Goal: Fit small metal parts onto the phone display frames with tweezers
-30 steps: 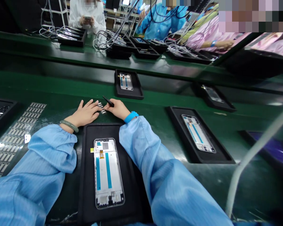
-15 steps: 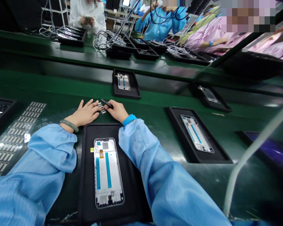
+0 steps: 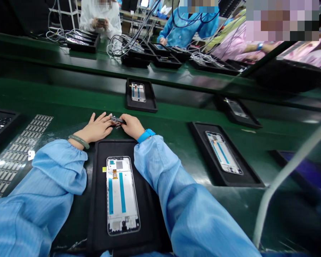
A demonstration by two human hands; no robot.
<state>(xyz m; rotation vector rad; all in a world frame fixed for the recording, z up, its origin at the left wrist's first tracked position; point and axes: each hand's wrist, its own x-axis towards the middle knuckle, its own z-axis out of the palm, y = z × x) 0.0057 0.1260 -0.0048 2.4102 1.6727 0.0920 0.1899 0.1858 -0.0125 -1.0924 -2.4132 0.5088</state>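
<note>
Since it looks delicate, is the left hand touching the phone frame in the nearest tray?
No, the left hand lies on the green table beyond the tray, apart from the phone frame.

Black trays, small pale pieces in rows and a short strip were carried by the green bench.

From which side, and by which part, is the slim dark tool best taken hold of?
Probably by its right end, coming from the right. The slim dark tool is elongated, and the right hand pinches it there; its left end reaches over the small pieces by the left hand, so seems better left free.
</note>
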